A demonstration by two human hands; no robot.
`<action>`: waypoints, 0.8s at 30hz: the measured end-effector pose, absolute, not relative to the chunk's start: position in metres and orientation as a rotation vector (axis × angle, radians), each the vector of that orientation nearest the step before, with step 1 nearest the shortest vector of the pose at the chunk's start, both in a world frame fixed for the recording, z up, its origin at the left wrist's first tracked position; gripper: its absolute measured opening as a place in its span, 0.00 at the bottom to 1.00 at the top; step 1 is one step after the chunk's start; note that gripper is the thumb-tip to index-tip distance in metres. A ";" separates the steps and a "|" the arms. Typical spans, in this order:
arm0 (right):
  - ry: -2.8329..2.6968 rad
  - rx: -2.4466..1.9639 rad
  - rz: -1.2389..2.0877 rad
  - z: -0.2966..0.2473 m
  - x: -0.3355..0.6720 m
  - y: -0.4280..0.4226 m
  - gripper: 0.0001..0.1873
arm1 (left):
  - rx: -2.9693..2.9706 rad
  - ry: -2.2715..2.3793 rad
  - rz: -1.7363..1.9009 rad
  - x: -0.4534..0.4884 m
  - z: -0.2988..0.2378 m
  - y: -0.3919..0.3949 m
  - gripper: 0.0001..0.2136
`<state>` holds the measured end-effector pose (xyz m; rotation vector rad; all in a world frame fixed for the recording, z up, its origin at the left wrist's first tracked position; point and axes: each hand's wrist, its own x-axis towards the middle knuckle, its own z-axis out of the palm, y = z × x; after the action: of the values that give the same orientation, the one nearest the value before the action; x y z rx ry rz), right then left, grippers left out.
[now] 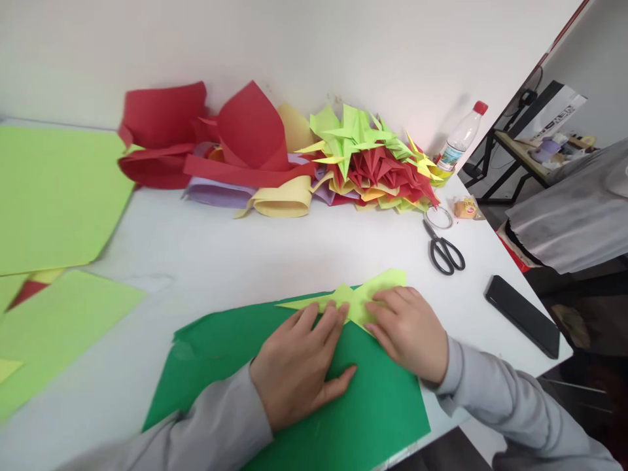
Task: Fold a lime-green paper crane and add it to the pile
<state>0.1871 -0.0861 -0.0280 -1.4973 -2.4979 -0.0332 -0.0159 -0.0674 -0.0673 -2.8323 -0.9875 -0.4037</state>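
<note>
A light green folded paper piece with pointed tips lies on a dark green sheet near the table's front edge. My left hand lies flat on the dark green sheet, fingers stretched out with the tips pressing the folded piece's left part. My right hand rests over the piece's right part, fingers curled down onto the paper. Both wrists wear grey sleeves.
A heap of folded paper shapes in green, red and yellow sits by the wall, beside curled red sheets and yellow paper. Light green sheets lie left. Black scissors, a tape roll, a phone and a bottle are right.
</note>
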 end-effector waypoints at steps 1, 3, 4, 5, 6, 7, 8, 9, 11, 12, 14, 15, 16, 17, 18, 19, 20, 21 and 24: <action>-2.514 -1.509 0.011 -0.030 0.183 -0.079 0.11 | -2.826 -0.979 -0.409 -0.016 -0.068 -0.068 0.29; -2.535 -1.521 0.068 -0.035 0.177 -0.067 0.09 | -2.808 -0.958 -0.423 -0.017 -0.071 -0.068 0.28; -2.527 -1.512 0.091 -0.037 0.176 -0.063 0.09 | -2.801 -0.953 -0.435 -0.018 -0.072 -0.069 0.28; -2.512 -1.492 0.104 -0.040 0.176 -0.060 0.09 | -2.799 -0.952 -0.447 -0.018 -0.073 -0.069 0.28; -2.494 -1.464 0.108 -0.042 0.176 -0.059 0.08 | -2.799 -0.957 -0.454 -0.018 -0.073 -0.069 0.28; -2.479 -1.431 0.099 -0.044 0.176 -0.058 0.08 | -2.803 -0.964 -0.449 -0.018 -0.074 -0.069 0.28; -2.474 -1.395 0.076 -0.045 0.177 -0.059 0.09 | -2.809 -0.970 -0.435 -0.018 -0.073 -0.069 0.28; -2.482 -1.361 0.041 -0.046 0.177 -0.059 0.09 | -2.816 -0.972 -0.418 -0.017 -0.073 -0.069 0.28; -2.531 -1.310 -0.048 -0.046 0.177 -0.060 0.10 | -2.826 -0.968 -0.389 -0.017 -0.071 -0.069 0.27; -2.570 -1.287 -0.090 -0.045 0.176 -0.060 0.10 | -2.827 -0.963 -0.385 -0.016 -0.069 -0.068 0.27; -2.641 -1.254 -0.133 -0.043 0.174 -0.059 0.09 | -2.826 -0.941 -0.412 -0.016 -0.066 -0.066 0.26; -2.662 -1.250 -0.126 -0.043 0.173 -0.058 0.09 | -2.832 -0.930 -0.430 -0.017 -0.064 -0.063 0.26; -2.663 -1.258 -0.102 -0.042 0.173 -0.057 0.09 | -2.844 -0.927 -0.452 -0.017 -0.062 -0.060 0.25; -2.647 -1.276 -0.065 -0.042 0.172 -0.055 0.09 | -2.863 -0.934 -0.478 -0.018 -0.060 -0.055 0.23; -2.619 -1.297 -0.022 -0.043 0.173 -0.054 0.10 | -2.894 -0.953 -0.504 -0.019 -0.059 -0.050 0.21; -2.589 -1.312 0.020 -0.043 0.173 -0.053 0.10 | -2.922 -0.993 -0.541 -0.019 -0.057 -0.045 0.17; -2.562 -1.321 0.053 -0.045 0.173 -0.052 0.11 | -2.958 -1.035 -0.598 -0.020 -0.056 -0.039 0.16; -2.544 -1.323 0.073 -0.046 0.174 -0.051 0.11 | -2.999 -1.079 -0.663 -0.020 -0.056 -0.033 0.15; -2.527 -1.327 0.051 -0.051 0.175 -0.052 0.11 | -3.031 -1.256 -0.725 -0.020 -0.056 -0.022 0.12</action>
<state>0.1753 -0.0515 -0.0507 -1.3265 -2.5270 0.0513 -0.0202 -0.0216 -0.0562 -3.0308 -1.2558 -0.7253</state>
